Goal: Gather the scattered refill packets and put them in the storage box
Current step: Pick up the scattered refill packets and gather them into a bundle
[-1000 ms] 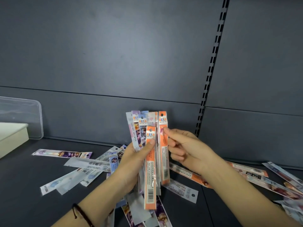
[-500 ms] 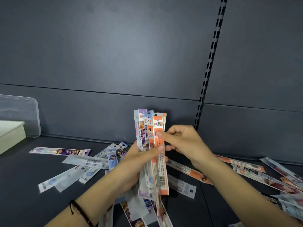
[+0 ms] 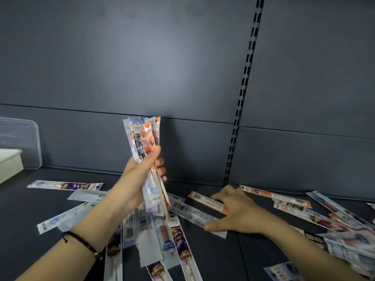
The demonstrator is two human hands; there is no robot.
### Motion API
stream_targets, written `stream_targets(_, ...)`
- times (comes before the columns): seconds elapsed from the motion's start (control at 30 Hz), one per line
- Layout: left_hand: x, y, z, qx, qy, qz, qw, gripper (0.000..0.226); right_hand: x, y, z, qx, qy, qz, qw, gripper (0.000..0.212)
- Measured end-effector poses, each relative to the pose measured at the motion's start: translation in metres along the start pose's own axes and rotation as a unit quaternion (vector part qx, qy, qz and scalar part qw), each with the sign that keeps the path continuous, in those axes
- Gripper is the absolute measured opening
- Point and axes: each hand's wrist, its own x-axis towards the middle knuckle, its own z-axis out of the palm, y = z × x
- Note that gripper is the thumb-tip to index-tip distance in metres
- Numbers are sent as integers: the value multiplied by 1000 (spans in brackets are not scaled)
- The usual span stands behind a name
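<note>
Above the shelf [image 3: 30,209], the left hand [image 3: 138,179] holds a bundle of packets [image 3: 144,136] upright in its grip, freeing the right hand [image 3: 235,213], grip wide, to reach an orange packet [image 3: 205,200].

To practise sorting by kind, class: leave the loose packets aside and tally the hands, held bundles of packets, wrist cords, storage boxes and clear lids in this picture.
Hands: 2, the left hand and the right hand
Held bundle of packets: 1
Wrist cord: 1
Storage box: 1
Clear lid: 1
Total: 6
</note>
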Motion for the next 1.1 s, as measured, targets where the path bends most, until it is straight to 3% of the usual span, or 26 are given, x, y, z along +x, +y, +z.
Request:
stream_targets(0.1,6,0,9,-12,8,15,1000,16,4,12,-5,97,5,-10,995,54)
stream_targets(0.37,8,-15,8,-31,32,-13,999,19,5,22,-9,214,-11,38,976,33)
stream_targets(0.47,8,-13,-5,-28,54,-14,998,18,4,20,-12,203,18,43,978,15)
stream_targets(0.53,9,-13,-9,-25,74,-15,997,18,2,22,-16,260,61,45,963,7)
stream_targets(0.6,9,-15,-9,-21,90,-21,996,18,1,26,-23,370,106,57,921,7)
stream_targets(0.73,8,-22,-2,1,103,-44,994,21,1,30,-32,628,116,74,766,9)
stream_targets(0.83,3,-28,9,1,96,-59,994,26,1,21,-30,689,67,63,719,19)
stream_targets(0.93,-3,-38,21,25,90,-70,993,39,-4,3,-24,688,-3,47,724,29)
stream_targets(1.1,-7,-36,23,16,70,-66,995,54,-7,-12,-17,620,-26,27,784,50)
